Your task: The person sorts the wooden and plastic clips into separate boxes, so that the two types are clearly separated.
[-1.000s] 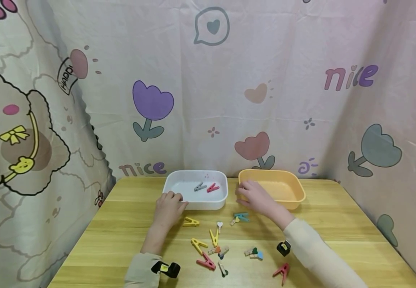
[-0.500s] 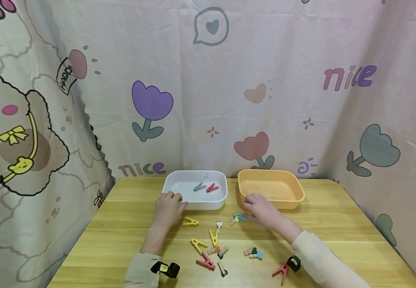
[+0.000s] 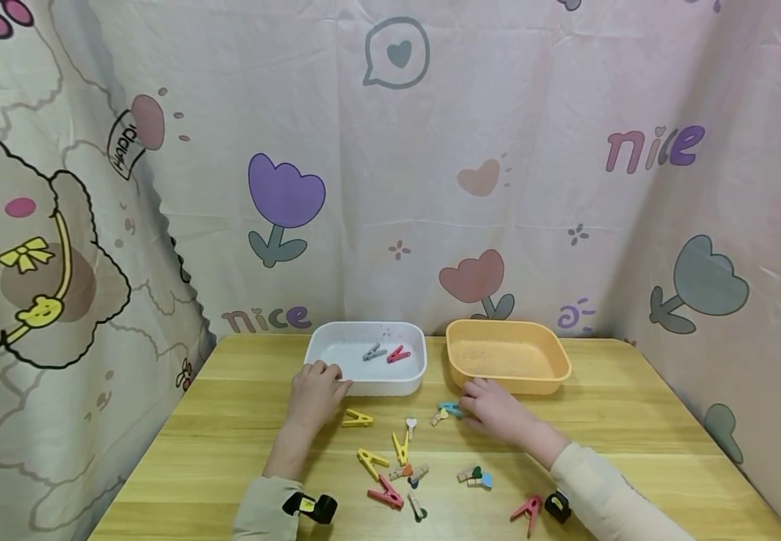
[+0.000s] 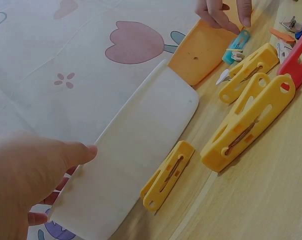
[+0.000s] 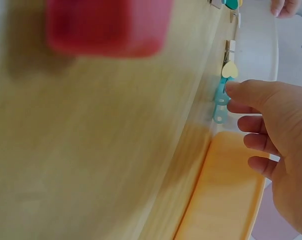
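Note:
My left hand (image 3: 318, 392) holds the near rim of the white tray (image 4: 136, 150), thumb outside and fingers over the inner side. A grey clothespin (image 3: 373, 352) and a red clothespin (image 3: 398, 355) lie in it. My right hand (image 3: 495, 406) is low over the table, just in front of the orange tray (image 3: 519, 357). Its thumb and forefinger are spread at the end of a turquoise clothespin (image 5: 220, 100), which they partly hide in the head view. Against that clothespin lies a small wooden clip with a yellow heart (image 5: 229, 69).
Yellow clothespins (image 3: 358, 418) and a red clothespin (image 3: 387, 494) lie nearer on the wooden table (image 3: 215, 451), among small wooden clips (image 3: 469, 474) with coloured hearts. Another red clothespin (image 3: 527, 512) lies by the right sleeve. A patterned curtain (image 3: 377, 188) hangs behind the table.
My right hand has moved from the orange tray's left rim down and toward me, to the turquoise clothespin. The left hand and white tray stay where they were.

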`<state>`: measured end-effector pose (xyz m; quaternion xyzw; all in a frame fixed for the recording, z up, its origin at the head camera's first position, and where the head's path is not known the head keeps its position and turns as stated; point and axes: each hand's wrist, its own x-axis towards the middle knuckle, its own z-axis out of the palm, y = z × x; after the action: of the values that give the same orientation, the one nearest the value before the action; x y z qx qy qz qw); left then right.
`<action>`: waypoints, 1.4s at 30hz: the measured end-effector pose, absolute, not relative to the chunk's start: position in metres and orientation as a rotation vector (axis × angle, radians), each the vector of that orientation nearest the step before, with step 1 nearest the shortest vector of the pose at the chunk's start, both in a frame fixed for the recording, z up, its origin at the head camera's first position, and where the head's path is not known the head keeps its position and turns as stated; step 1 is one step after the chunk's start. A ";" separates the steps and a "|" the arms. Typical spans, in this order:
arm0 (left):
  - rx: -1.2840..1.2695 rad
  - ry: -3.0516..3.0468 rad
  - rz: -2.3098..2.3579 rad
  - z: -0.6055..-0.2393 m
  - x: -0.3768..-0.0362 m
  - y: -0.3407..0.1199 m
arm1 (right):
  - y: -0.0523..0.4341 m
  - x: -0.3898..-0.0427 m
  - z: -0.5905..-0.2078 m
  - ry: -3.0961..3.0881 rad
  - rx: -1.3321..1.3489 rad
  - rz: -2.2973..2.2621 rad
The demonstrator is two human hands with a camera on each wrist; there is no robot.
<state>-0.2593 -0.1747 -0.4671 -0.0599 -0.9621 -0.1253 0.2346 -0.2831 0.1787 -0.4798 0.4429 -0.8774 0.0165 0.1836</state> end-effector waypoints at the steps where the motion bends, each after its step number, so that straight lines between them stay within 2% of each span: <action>1: -0.164 -2.643 -0.343 -0.467 -0.259 -0.175 | 0.179 -0.283 -0.480 -2.478 1.246 0.040; 21: -0.177 -2.624 -0.353 -0.466 -0.258 -0.176 | 0.175 -0.283 -0.479 -2.430 1.200 0.030; 34: -0.172 -2.640 -0.346 -0.467 -0.257 -0.176 | 0.169 -0.289 -0.468 -2.341 1.206 0.069; 42: -0.177 -2.627 -0.349 -0.467 -0.257 -0.176 | 0.162 -0.294 -0.448 -2.307 1.206 0.128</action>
<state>-0.2565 -0.1756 -0.4669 -0.0647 -0.9600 -0.1276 0.2406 -0.2937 0.1618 -0.4479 0.4462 -0.8537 0.0474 0.2643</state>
